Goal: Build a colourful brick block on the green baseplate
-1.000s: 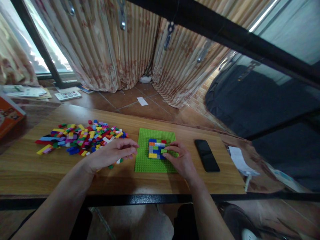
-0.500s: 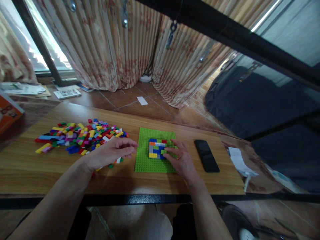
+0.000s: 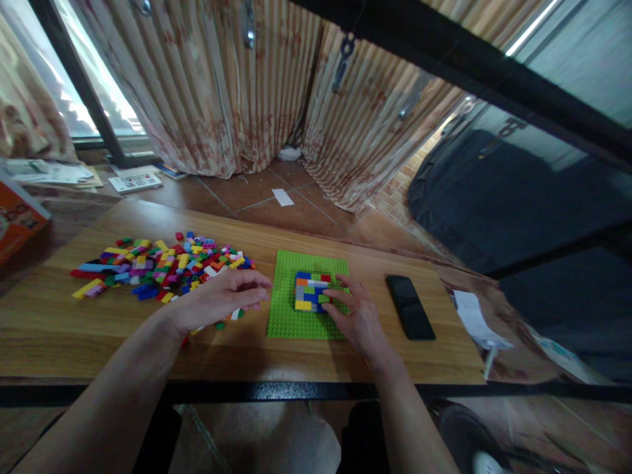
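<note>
A green baseplate (image 3: 282, 322) lies on the wooden table, bearing a flat block of joined toy bricks (image 3: 303, 305) in blue, yellow, white, orange and red. Over the right side of that block is my right hand (image 3: 356, 315), thumb and index finger closed about a small green brick (image 3: 323, 298). Its other fingers reach above the plate and partly cover the block's right edge. My left hand (image 3: 224, 297) hovers between the loose brick pile (image 3: 162, 263) and the plate's left edge, fingers loosely bent and apart, with nothing seen in it.
A black phone (image 3: 410, 307) lies right of the plate, and a white paper (image 3: 474, 319) sits past the table's right end. At far left stands an orange box (image 3: 20, 220). A dark metal bar (image 3: 266, 391) runs along the near table edge.
The view has shifted very slightly. My right thumb and index finger have moved a little on the green brick at the block; my left hand stays in place.
</note>
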`<state>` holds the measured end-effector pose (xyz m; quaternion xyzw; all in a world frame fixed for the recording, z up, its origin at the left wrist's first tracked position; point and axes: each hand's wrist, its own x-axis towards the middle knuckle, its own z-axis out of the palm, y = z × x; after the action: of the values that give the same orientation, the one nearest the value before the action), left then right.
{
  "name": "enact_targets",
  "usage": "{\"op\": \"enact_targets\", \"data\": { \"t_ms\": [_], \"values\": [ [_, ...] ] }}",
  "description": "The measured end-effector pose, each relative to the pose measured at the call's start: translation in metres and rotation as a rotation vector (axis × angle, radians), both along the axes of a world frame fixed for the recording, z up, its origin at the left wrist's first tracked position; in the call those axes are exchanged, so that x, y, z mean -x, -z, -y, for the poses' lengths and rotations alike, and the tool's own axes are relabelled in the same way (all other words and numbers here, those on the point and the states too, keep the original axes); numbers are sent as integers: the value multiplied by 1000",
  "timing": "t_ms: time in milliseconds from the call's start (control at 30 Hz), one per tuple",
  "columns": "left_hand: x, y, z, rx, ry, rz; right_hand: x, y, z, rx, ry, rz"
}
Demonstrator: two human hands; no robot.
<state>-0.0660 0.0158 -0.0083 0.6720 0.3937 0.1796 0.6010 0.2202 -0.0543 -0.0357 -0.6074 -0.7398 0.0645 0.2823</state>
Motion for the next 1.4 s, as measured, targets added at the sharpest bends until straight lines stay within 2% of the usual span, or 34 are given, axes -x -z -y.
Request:
{"op": "enact_targets", "data": {
  "t_ms": [200, 433, 567, 767, 900, 1167, 1400],
  "values": [
    [0, -1, 0, -2, -3, -7, 5, 2, -1, 25, 8, -100],
    [0, -5, 1, -3, -10, -9, 4, 11, -2, 115, 135, -355],
    [0, -5, 1, -10, -9, -14, 7, 11, -3, 144, 196, -398],
    [0, -4, 1, -11, -10, -26, 5, 7, -3, 163, 204, -444],
    [0, -3, 0, -16, -8, -7, -1, 10, -6, 200, 309, -557],
    [1, 1, -1, -11, 0, 2, 11, 21, -9, 103, 369, -286],
    [2, 3, -1, -17, 18, -11, 18, 24, -10, 58, 390, -263]
  ]
}}
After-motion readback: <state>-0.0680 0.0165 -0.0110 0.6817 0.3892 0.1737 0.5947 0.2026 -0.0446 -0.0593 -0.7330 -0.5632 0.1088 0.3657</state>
